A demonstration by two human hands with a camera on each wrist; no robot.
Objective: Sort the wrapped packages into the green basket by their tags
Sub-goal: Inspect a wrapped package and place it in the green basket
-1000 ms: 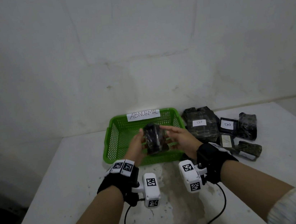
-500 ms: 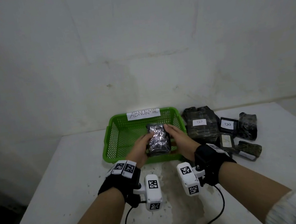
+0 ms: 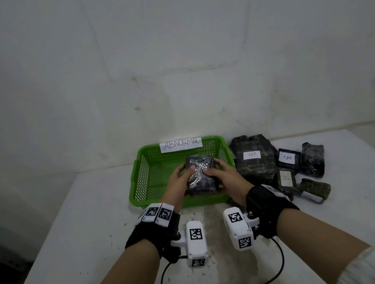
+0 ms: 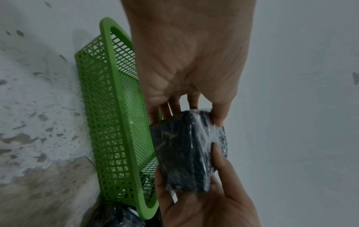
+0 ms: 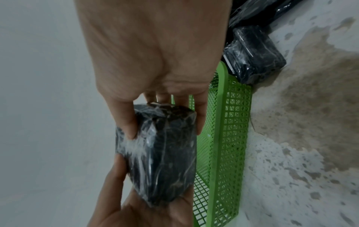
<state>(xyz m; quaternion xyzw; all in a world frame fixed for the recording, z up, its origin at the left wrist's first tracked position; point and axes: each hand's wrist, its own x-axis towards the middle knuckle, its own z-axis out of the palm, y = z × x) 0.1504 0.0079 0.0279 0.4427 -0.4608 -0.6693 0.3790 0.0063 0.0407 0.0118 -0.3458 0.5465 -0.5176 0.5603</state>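
A dark package wrapped in clear film [image 3: 201, 175] [image 4: 186, 153] [image 5: 161, 153] is held over the green basket [image 3: 139, 184] [image 4: 108, 107] [image 5: 223, 138]. My left hand [image 3: 179, 178] grips its left side and my right hand [image 3: 219, 173] grips its right side, thumbs on top, fingers underneath. No tag shows on the faces I can see. The basket bears a paper label reading ABNORMAL [image 3: 181, 144] on its far rim and I see nothing lying in it.
Right of the basket lie several wrapped packages: a large one tagged B [image 3: 252, 159], a small one tagged B [image 3: 287, 158], one tagged A [image 3: 285, 177], an untagged dark one [image 3: 313, 160], a camouflage one [image 3: 314, 188]. White wall stands close behind the table.
The package has turned from upright on end to lying flatter between both hands, and it has sunk slightly toward the basket.
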